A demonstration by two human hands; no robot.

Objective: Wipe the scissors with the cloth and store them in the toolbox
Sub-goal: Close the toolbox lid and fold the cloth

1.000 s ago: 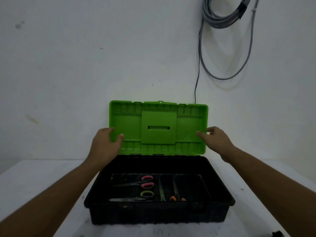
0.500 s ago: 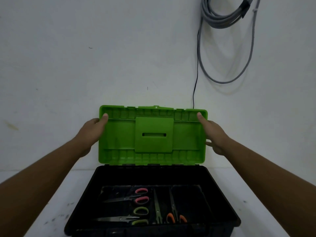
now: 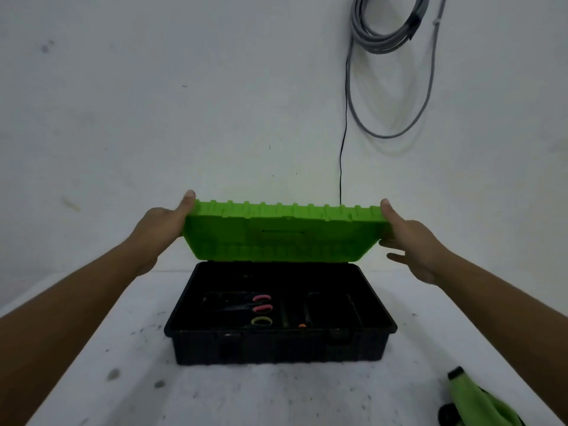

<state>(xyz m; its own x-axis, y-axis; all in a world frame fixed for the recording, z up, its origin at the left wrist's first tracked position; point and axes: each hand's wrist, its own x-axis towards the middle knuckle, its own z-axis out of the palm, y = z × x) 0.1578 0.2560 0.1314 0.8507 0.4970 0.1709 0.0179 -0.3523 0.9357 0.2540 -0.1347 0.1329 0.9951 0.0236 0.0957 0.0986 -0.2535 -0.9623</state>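
Observation:
A black toolbox [image 3: 276, 348] stands on the white table, its green lid [image 3: 285, 235] tilted forward over the box. My left hand [image 3: 163, 222] grips the lid's left edge and my right hand [image 3: 412, 238] grips its right edge. Inside lie scissors with pink handles [image 3: 261, 304], a pair with yellow-green handles [image 3: 261, 321] and a pair with an orange handle [image 3: 302, 325], partly hidden by the front wall. A green cloth [image 3: 479, 404] lies at the table's front right corner.
The white table [image 3: 129, 364] is speckled with dark marks. A white wall stands right behind the toolbox. Coiled grey cable [image 3: 387, 35] hangs on the wall at upper right, and a thin black wire [image 3: 342, 142] runs down behind the lid.
The lid has swung from upright to tilted forward over the box. Both hands slid up to its top corners and came toward me with it.

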